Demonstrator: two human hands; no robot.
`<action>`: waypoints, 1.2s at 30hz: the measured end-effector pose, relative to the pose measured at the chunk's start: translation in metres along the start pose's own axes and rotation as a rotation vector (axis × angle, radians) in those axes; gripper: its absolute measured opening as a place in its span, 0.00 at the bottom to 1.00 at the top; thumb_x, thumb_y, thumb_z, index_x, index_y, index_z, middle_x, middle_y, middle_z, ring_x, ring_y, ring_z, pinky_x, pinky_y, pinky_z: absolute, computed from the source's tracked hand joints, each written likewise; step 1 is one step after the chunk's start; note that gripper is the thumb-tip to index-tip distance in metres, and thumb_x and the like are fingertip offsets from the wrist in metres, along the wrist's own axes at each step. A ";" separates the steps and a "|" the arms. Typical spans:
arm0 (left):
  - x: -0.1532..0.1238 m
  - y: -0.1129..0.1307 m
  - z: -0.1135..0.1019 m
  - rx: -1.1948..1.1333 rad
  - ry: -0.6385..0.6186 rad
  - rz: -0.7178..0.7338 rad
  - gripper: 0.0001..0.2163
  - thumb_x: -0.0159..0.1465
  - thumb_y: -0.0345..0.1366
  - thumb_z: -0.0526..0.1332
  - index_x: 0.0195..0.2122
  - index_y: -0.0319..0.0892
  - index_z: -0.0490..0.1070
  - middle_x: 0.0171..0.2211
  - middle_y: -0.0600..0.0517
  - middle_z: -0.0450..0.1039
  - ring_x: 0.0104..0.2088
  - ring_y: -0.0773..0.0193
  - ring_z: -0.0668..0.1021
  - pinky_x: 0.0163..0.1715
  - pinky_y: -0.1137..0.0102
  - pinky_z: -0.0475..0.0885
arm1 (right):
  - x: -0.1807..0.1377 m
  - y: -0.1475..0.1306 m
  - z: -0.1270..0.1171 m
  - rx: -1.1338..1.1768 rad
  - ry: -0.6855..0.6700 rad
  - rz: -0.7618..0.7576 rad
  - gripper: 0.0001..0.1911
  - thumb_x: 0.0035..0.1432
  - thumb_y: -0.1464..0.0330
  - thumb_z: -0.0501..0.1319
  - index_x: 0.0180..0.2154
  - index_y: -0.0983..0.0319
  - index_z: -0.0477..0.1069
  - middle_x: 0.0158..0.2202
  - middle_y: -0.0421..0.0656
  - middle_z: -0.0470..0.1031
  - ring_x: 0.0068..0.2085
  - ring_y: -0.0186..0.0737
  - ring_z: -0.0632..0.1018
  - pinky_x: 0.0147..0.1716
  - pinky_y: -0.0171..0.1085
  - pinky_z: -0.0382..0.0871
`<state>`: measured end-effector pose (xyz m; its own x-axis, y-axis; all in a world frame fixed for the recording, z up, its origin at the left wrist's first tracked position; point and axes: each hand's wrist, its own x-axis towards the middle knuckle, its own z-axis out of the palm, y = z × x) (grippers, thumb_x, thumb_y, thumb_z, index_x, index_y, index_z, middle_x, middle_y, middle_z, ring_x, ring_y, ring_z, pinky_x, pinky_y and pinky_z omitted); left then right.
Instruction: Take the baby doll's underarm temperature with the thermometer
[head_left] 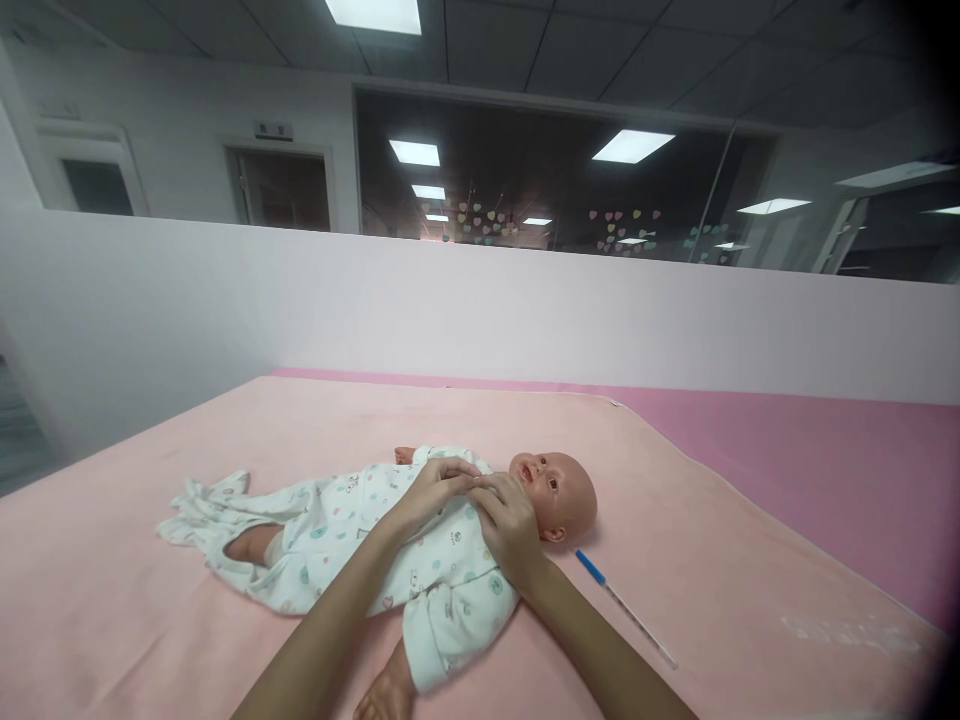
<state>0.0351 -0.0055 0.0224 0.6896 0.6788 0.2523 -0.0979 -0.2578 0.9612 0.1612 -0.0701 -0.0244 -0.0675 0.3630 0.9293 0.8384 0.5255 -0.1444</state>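
I have both hands at the neckline of the romper (pixel 450 550) on a baby doll (pixel 571 495), which lies on its back across in front of me. My left hand (pixel 441 485) is bent over the upper chest, its thumb and fingertips drawn together, and my right hand (pixel 510 515) meets it from the head side, fingers curled in the same way. Both seem to be pinching the fabric, though the exact bit between my fingertips is hidden. I take it they work this close so that one steadies the cloth for the other. The doll's head is just right of my right hand, its legs to the left of my left hand; lying flat probably keeps its front within reach of both.

To the right of my right wrist, apart from the doll, a blue-capped tube (pixel 626 608) rests on the peach-pink sheet (pixel 750 580). It looks like a thermometer case, set aside perhaps to free my fingers; a thin stem seems to be inside, too fine to make out. The romper wraps the doll's body, but a bare leg (pixel 253 545) shows through an opening left of my left hand.
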 end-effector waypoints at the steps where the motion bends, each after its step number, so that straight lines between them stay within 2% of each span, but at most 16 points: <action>1: 0.000 -0.001 0.000 0.002 -0.001 0.002 0.10 0.54 0.34 0.59 0.36 0.36 0.73 0.29 0.49 0.73 0.33 0.63 0.73 0.34 0.71 0.66 | 0.000 0.000 0.000 -0.003 0.005 -0.001 0.13 0.55 0.79 0.51 0.32 0.60 0.70 0.33 0.43 0.71 0.36 0.38 0.70 0.36 0.39 0.66; 10: -0.005 0.011 0.000 0.064 -0.056 -0.001 0.11 0.56 0.36 0.57 0.37 0.38 0.74 0.34 0.48 0.74 0.38 0.60 0.73 0.40 0.68 0.66 | -0.002 0.000 0.001 0.013 0.023 0.022 0.15 0.55 0.80 0.48 0.34 0.60 0.69 0.35 0.43 0.71 0.38 0.38 0.71 0.37 0.40 0.68; 14: -0.007 0.014 -0.006 0.123 -0.128 -0.002 0.13 0.56 0.37 0.58 0.41 0.39 0.73 0.37 0.47 0.73 0.40 0.58 0.72 0.40 0.68 0.66 | -0.003 0.000 0.002 0.033 0.037 0.037 0.15 0.55 0.79 0.48 0.35 0.60 0.69 0.35 0.44 0.70 0.38 0.38 0.71 0.38 0.41 0.68; 18: -0.007 0.010 -0.011 0.208 -0.166 0.028 0.16 0.53 0.35 0.61 0.43 0.40 0.72 0.36 0.48 0.73 0.38 0.60 0.72 0.38 0.69 0.66 | -0.004 0.001 0.003 0.030 0.062 0.068 0.14 0.56 0.79 0.49 0.38 0.60 0.68 0.37 0.45 0.70 0.40 0.39 0.71 0.40 0.41 0.68; 23: -0.006 0.006 -0.010 0.296 -0.112 0.064 0.16 0.52 0.36 0.62 0.42 0.39 0.73 0.33 0.49 0.73 0.34 0.62 0.71 0.34 0.70 0.65 | -0.004 0.001 0.004 0.032 0.076 0.079 0.13 0.56 0.78 0.50 0.40 0.61 0.66 0.38 0.45 0.70 0.41 0.38 0.71 0.41 0.41 0.68; 29: -0.004 0.002 -0.009 0.265 -0.069 0.046 0.13 0.53 0.36 0.60 0.39 0.38 0.75 0.27 0.51 0.73 0.30 0.63 0.71 0.31 0.71 0.64 | -0.004 0.002 0.005 0.036 0.095 0.089 0.12 0.56 0.77 0.50 0.42 0.61 0.65 0.38 0.46 0.71 0.42 0.39 0.72 0.41 0.41 0.69; 36: -0.005 0.004 -0.007 0.249 -0.049 0.038 0.12 0.54 0.34 0.59 0.38 0.37 0.74 0.29 0.49 0.73 0.30 0.64 0.70 0.30 0.71 0.63 | -0.002 0.000 0.003 0.099 0.076 0.141 0.13 0.56 0.76 0.50 0.42 0.61 0.64 0.38 0.46 0.70 0.42 0.39 0.71 0.41 0.41 0.69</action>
<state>0.0261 -0.0048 0.0258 0.7237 0.6325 0.2762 0.0510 -0.4481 0.8925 0.1596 -0.0684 -0.0273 0.0916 0.3813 0.9199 0.7788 0.5482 -0.3048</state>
